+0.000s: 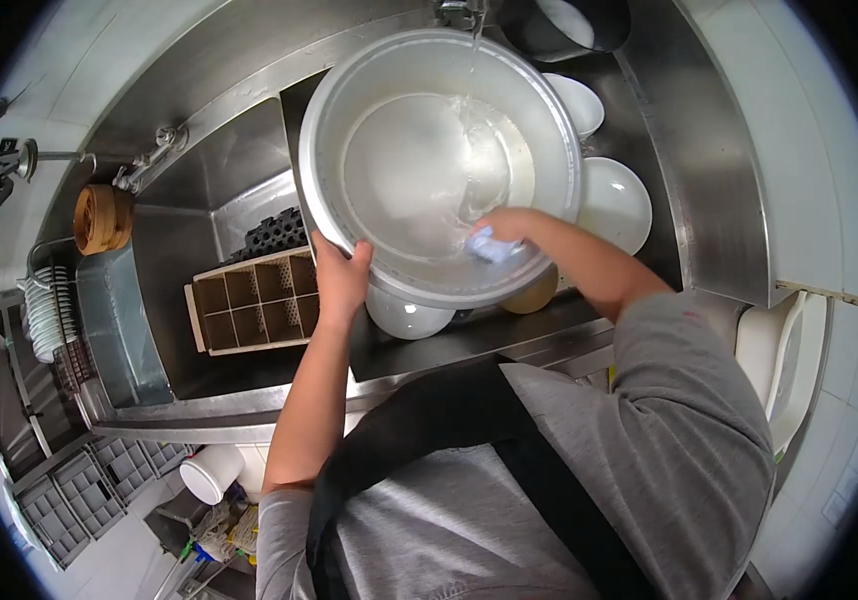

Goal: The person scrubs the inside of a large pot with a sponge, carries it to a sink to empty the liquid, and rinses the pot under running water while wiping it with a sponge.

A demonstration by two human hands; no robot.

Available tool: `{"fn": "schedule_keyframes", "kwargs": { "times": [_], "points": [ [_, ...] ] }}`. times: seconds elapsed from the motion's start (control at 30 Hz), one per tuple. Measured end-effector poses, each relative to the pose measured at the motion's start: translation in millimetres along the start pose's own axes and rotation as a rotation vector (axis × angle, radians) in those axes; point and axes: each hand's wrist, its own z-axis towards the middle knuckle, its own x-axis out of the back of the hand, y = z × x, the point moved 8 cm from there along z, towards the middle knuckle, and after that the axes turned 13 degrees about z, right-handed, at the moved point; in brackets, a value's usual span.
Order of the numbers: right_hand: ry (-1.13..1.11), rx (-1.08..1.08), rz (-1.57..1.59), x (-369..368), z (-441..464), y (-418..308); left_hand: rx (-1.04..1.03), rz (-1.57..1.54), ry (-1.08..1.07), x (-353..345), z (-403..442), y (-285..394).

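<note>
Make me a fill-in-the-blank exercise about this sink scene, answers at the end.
1. The hand gripping the pot by its rim is the ____ one.
2. The other hand holds a pale wad ____ the pot, not outside.
3. From the tap, ____ runs into the pot.
4. The apron over the grey shirt is ____.

Answers: left; inside; water; black.

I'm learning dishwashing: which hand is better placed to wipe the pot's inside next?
Probably the right hand: it holds a pale cloth inside the pot, while the left hand grips the rim.
</note>
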Motion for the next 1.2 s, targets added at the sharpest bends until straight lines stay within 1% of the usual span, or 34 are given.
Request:
{"fn": "schedule_keyframes", "kwargs": {
  "times": [0.03, 0.1, 0.13, 0.17, 0.23, 0.3, 0.37, 0.4, 0.43, 0.5, 0.53, 0.6, 0.63, 0.7, 0.77, 0.8, 0.83, 0.87, 0.9, 0.97, 1.0, 1.03, 1.07, 1.13, 1.17, 1.2],
  "points": [
    [-0.018, -0.049, -0.287, 17, 7, 31, 0.005, 0.018, -0.011, 0, -2, -3],
    [0.509, -0.172, -0.540, 91, -11, 36, 0.028, -0.007, -0.029, 1, -4, -1],
    [1.045, -0.232, -0.473, 138, -55, 18, 0.049, -0.035, -0.048, 0, -5, 0],
    [1.041, -0.224, -0.481, 145, -60, 10, 0.002, 0.044, -0.014, 3, -5, 5],
    [0.876, -0.253, -0.639, 140, -63, 4, -0.001, 0.057, 0.001, 3, -5, 5],
    [0.810, -0.129, -0.834, 86, -65, 6, 0.006, 0.061, -0.019, 3, -4, 10],
    [1.011, -0.304, -0.348, 35, -80, 4, 0.021, 0.058, -0.022, 4, -2, 11],
    [0.490, -0.360, -0.325, 15, -76, -47, 0.028, 0.065, -0.029, 2, -3, 10],
    [0.314, -0.411, -0.096, -4, -69, -73, 0.032, 0.063, -0.034, 0, -4, 7],
    [0.237, 0.123, 0.093, -23, -33, -151, -0.046, 0.045, 0.003, -1, -2, 8],
    [0.162, 0.026, 0.368, -28, -16, -173, -0.047, 0.040, -0.003, -3, -2, 7],
    [0.396, 0.139, 1.118, -13, -16, -219, -0.055, 0.038, 0.001, -2, 0, 6],
    [0.393, 0.141, 1.114, -11, -28, -223, -0.055, 0.057, 0.001, 0, 0, 8],
    [0.223, 0.136, 0.886, -18, -55, -218, -0.047, 0.066, 0.002, 2, -1, 12],
    [-0.057, 0.082, 0.232, -38, -47, -121, -0.073, 0.037, 0.020, 2, -1, 11],
    [-0.099, -0.033, 0.005, -14, -89, -108, -0.071, 0.029, 0.020, 2, 0, 10],
    [0.114, -0.123, -0.336, 21, -108, -83, -0.065, 0.000, 0.018, 1, 1, 9],
    [0.297, -0.279, -0.640, 54, -132, -58, -0.060, -0.025, 0.014, 0, 0, 9],
    [0.293, -0.282, -0.641, 53, -135, -45, -0.056, -0.028, 0.012, 0, 0, 12],
    [0.637, -0.284, -0.867, 75, -146, -53, -0.046, 0.023, 0.032, 4, 2, 18],
    [0.399, -0.328, -0.478, 48, -131, -37, -0.048, 0.024, 0.030, 4, 1, 17],
    [0.159, -0.357, -0.092, 7, -120, -62, -0.046, 0.032, 0.023, 4, 0, 16],
    [0.294, -0.120, 0.096, -15, -103, -91, -0.041, 0.039, 0.020, 5, 0, 15],
    [0.127, 0.014, 0.326, -33, -66, -175, -0.064, 0.006, 0.021, 2, 0, 8],
    [0.254, 0.186, 0.655, -24, -46, -212, -0.089, -0.026, 0.017, 1, 1, 6],
    [0.378, 0.364, 0.982, -12, -40, -232, -0.099, -0.019, 0.025, 2, 1, 5]
  ]
}}
